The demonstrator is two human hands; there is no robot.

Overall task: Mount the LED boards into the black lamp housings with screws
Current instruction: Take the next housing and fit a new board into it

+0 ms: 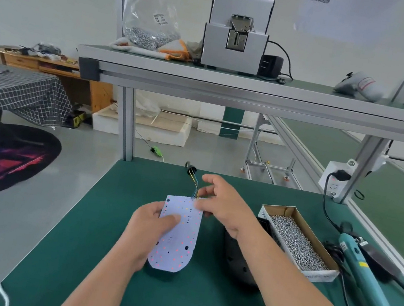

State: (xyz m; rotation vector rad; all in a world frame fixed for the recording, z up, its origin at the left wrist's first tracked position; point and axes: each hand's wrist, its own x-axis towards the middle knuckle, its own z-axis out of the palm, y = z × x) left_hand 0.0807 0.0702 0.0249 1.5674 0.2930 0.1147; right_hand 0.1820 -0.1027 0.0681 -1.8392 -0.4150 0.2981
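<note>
LED board (182,239) held above green worktop (106,217); left hand (149,226) curls fingers round one edge, right hand (224,206) fingers pinch far corner.

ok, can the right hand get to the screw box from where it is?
Probably yes. The right hand is at the far corner of the LED board, and the open-topped screw box lies to its right with nothing over it; the left hand holds the board.

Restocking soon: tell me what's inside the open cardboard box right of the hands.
The cardboard box holds a heap of small silver screws. They cover its floor, so anything beneath stays hidden.
</note>
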